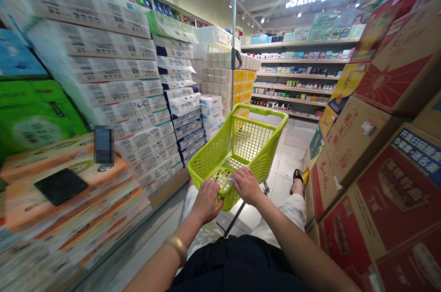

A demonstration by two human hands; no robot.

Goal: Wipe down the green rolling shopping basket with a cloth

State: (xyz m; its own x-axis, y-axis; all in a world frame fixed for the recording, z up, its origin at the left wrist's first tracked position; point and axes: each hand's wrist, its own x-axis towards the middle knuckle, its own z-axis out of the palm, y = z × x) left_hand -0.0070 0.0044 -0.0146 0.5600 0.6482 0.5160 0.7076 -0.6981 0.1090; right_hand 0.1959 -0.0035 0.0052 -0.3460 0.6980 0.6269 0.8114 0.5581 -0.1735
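Observation:
A lime-green plastic shopping cart (210,161) with perforated sides stands in front of me, a metal pole (234,7) rising at its far side. My left hand (207,200) is curled over the cart's near rim, thumb on the outer side. My right hand (246,185) lies on the near right part of the same rim, fingers bent over its edge and pointing inward. Through the grid, the basket (229,167) shows a bare bottom. On my left wrist sits a gold-coloured bangle (176,248).
Tall stacks of wrapped paper packs (117,67) line the left side. Orange packs (113,186) with a black flat item (61,185) lie nearer. Cardboard cartons (361,140) tower at right. Stocked shelves (299,62) stand at the back, beyond a tiled floor (285,159).

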